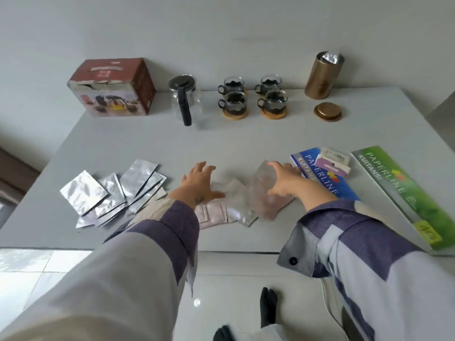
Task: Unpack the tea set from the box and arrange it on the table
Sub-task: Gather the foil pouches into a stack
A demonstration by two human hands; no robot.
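At the near edge of the worktop [246, 143], the left hand [198, 184] lies with fingers spread, flat on clear packets [229, 193]. Just beside it the right hand [283, 182] curls round a clear bag [263, 190], tilted above pinkish sachets [211, 214]. Silver pouches [115, 190] are heaped to the left; receipt books [327, 178] lie to the right. Farther back stand the box [113, 88], the teapot [186, 98], four cups [252, 96], a gold lid [327, 111] and an open gold tin [323, 75].
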